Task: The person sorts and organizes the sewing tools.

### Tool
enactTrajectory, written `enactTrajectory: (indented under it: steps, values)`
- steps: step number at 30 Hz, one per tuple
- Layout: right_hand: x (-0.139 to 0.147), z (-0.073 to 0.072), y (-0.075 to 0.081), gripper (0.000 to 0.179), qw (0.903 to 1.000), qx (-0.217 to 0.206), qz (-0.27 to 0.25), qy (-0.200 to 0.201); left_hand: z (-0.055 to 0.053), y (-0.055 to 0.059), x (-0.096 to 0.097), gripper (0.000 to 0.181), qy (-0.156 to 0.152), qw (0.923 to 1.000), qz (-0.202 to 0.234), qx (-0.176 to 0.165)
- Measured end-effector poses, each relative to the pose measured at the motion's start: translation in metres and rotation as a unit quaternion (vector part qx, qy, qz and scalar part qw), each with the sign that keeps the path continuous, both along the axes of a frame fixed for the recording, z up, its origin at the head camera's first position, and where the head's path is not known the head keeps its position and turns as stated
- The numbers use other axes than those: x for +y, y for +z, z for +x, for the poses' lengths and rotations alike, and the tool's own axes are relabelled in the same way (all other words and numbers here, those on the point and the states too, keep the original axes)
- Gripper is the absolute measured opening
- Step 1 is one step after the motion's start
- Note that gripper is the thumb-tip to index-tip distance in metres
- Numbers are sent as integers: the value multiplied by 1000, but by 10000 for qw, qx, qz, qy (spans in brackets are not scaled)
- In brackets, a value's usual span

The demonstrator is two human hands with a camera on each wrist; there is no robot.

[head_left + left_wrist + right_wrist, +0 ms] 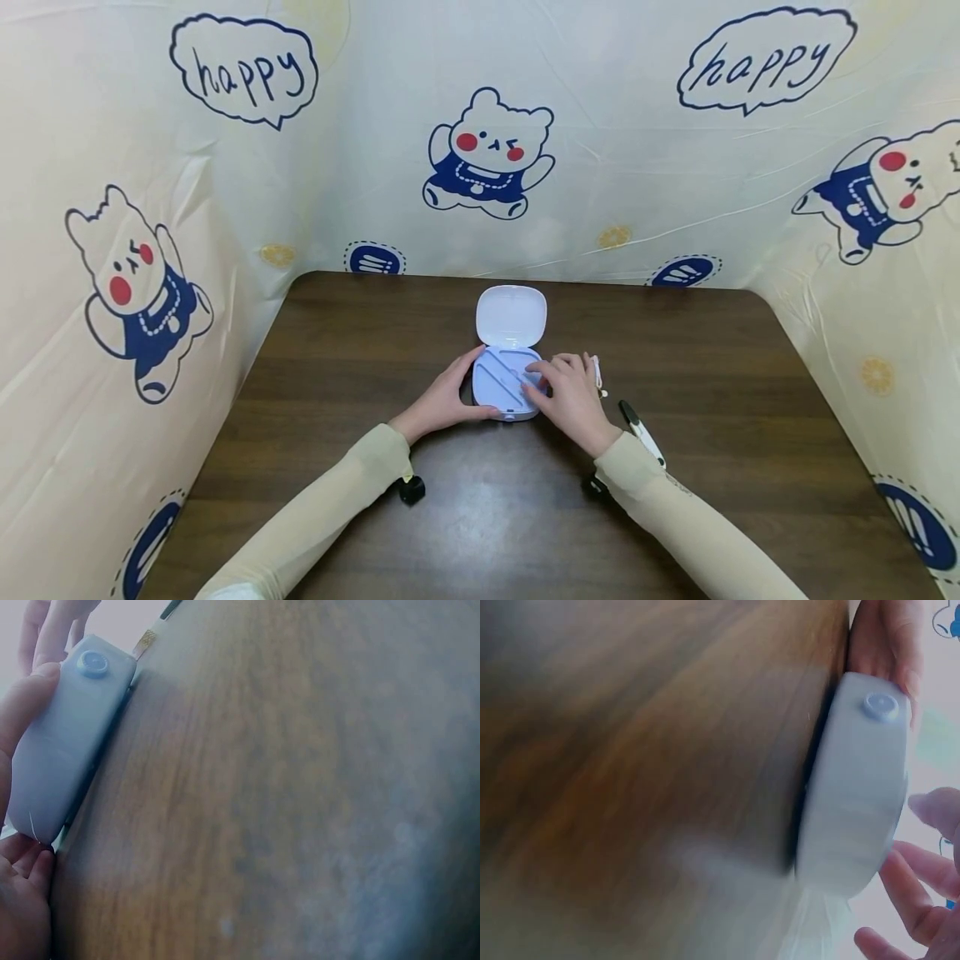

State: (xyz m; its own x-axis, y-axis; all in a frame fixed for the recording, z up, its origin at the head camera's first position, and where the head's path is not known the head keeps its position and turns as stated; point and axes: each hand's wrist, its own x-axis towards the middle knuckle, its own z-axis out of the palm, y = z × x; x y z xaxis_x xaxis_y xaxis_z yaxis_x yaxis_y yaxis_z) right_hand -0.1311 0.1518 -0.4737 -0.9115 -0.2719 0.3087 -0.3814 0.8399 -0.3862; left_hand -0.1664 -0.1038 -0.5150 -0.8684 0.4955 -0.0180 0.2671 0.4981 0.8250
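A light-blue flip-lid case (491, 387) rests on the table, its pale lid (512, 317) raised away from me. Slanting dividers cross its inside. My left hand (442, 398) grips the case's left side, the thumb along the front edge near the round button (93, 664). Over the right part of the case is my right hand (573, 396), its bent thumb and index finger apart at the inner compartment. In the right wrist view the right fingers (911, 892) are beside the case wall, and nothing shows between them. What lies under those fingertips is hidden.
A small white item (598, 372) with a gold-coloured end lies just beyond the right hand. A black-and-white marker (641, 433) lies near the right wrist. Printed curtains (615, 167) enclose the back and sides of the brown table (360, 333).
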Motion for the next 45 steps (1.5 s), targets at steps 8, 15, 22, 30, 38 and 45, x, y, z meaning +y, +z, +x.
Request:
enactTrajectory:
  steps: [8,15,22,30,38,45]
  values:
    - [24,3,7,20,9990,-130,-409,88,-1,0,-1,114,53,10000,39,-12]
    - [52,3,9,21,9987,-422,-179,-210,-2,-3,0,114,1,10000,-1,26]
    - [80,1,18,18,9961,-627,67,-622,-2,-1,-1,114,-9,10000,60,45]
    - [95,-4,19,9,9894,-1030,530,-871,-2,-1,-2,114,21,10000,44,20]
    - [97,-14,9,10,9842,-1363,678,-904,-3,-3,-1,115,-1,10000,16,10]
    - [94,-20,6,10,9832,-1380,760,-923,-2,-4,-1,114,25,10000,-12,-30]
